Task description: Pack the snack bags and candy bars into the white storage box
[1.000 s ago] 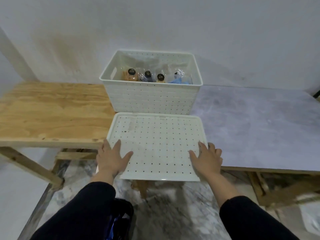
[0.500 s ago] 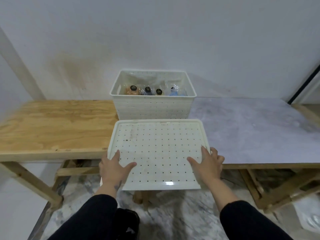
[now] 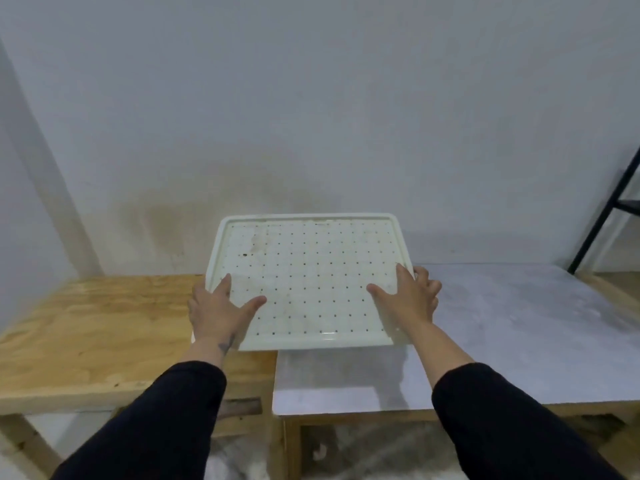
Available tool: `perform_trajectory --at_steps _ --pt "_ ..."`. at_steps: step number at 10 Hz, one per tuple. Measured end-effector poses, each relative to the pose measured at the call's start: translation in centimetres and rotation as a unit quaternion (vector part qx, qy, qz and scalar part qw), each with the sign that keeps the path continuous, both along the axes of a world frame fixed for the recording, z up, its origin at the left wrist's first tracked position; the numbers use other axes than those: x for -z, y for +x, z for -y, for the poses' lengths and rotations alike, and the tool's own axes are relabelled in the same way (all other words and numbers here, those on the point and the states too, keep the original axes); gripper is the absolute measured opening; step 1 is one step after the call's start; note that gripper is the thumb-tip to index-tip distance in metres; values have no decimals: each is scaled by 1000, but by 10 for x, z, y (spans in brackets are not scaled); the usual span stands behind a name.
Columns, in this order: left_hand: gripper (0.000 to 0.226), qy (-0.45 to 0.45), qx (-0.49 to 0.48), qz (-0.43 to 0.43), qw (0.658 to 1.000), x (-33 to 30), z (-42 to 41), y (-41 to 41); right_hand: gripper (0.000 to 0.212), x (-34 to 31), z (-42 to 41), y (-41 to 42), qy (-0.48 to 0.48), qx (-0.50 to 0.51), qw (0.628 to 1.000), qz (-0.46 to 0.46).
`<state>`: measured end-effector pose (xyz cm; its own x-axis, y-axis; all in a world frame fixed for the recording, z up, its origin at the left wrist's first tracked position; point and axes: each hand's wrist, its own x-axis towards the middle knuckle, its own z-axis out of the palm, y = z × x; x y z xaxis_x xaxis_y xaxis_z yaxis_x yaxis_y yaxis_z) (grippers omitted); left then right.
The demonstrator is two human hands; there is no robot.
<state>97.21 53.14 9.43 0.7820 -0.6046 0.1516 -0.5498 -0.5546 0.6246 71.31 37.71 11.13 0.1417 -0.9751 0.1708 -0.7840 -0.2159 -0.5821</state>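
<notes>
Both hands are on the white perforated lid [image 3: 308, 278], one at each side, and they've got it gripped. Left hand [image 3: 216, 311] sits at the lid's near-left corner: thumb laid out across the dotted top, index finger running up along the left rim, the rest of the fingers tucked out of sight below the edge. Right hand [image 3: 410, 299] mirrors it at the right side, thumb spread inward over the top, fingers curled round the right rim, so the lid's edge is pinched between thumb and fingers on both sides.

That lid fills the gap between the two hands and reaches away from them toward the wall [image 3: 311, 116]. It looks tilted, far edge higher than the near edge, near edge hanging above the tabletops. Its top carries a grid of small holes and some brownish smudges toward the far-left part.

Below, the wooden table [image 3: 97, 334] lies under the left hand, the grey-topped table [image 3: 512, 334] under the right, and the seam between them runs beneath the lid. Whatever stands under the lid is hidden; no box wall shows past it, and no snack bags or candy bars can be seen. Black sleeves [image 3: 173, 420] cover both forearms. A black metal frame [image 3: 609, 209] leans in at the far right.
</notes>
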Motion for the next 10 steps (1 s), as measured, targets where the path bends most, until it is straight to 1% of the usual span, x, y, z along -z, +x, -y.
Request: perform_trajectory --at_steps 2,3,4,5,6,7,8,9,10 --pt "94 33 27 47 998 -27 81 55 75 -32 87 40 21 -10 999 -34" --pt "85 45 35 54 997 -32 120 74 74 -34 128 59 39 -17 998 -42" --pt "81 95 44 64 992 -28 152 87 74 -21 163 72 71 -27 995 -66" --pt "81 164 53 61 983 -11 176 97 72 -5 192 80 105 -35 989 -97" --pt "84 208 52 91 973 4 186 106 74 7 211 89 113 -61 985 -119" --pt "89 199 41 79 976 7 191 112 81 15 218 96 147 -76 982 -90" --pt "88 172 43 42 983 18 194 119 82 26 220 97 121 -80 983 -109" --pt "75 53 38 41 997 7 194 111 75 20 220 95 144 -100 980 -94" --pt "58 -155 -51 47 985 15 161 112 63 -7 217 69 160 -174 970 -54"
